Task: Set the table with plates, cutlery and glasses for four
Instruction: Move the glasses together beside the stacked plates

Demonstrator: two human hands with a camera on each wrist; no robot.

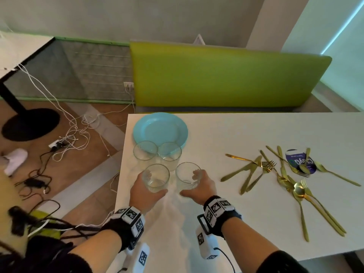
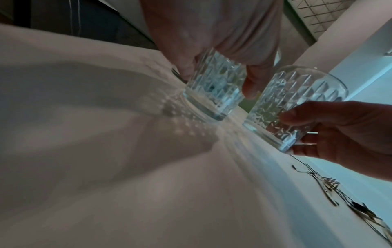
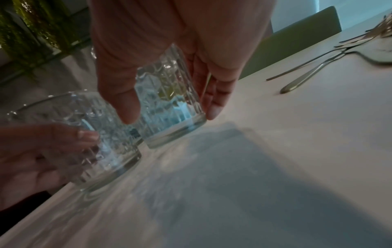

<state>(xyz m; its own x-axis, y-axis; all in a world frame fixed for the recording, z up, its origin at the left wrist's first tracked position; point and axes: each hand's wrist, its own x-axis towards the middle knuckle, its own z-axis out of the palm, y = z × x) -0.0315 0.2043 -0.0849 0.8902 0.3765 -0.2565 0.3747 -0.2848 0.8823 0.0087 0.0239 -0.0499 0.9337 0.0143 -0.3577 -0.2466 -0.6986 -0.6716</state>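
My left hand (image 1: 146,187) grips a clear cut glass tumbler (image 1: 155,178) (image 2: 214,90) near the white table's (image 1: 246,134) left edge. Beside it my right hand (image 1: 197,187) grips a second tumbler (image 1: 188,176) (image 3: 169,104). In the wrist views both glasses sit at or just above the tabletop. Two more tumblers (image 1: 145,152) (image 1: 169,154) stand just beyond, in front of a stack of light blue plates (image 1: 160,131). A loose pile of gold cutlery (image 1: 285,174) lies to the right.
A green bench back (image 1: 226,75) runs along the table's far side. On the floor to the left are tangled cables (image 1: 69,134), a power strip and a black table base (image 1: 29,125). A dark round sticker (image 1: 299,159) lies under the cutlery.
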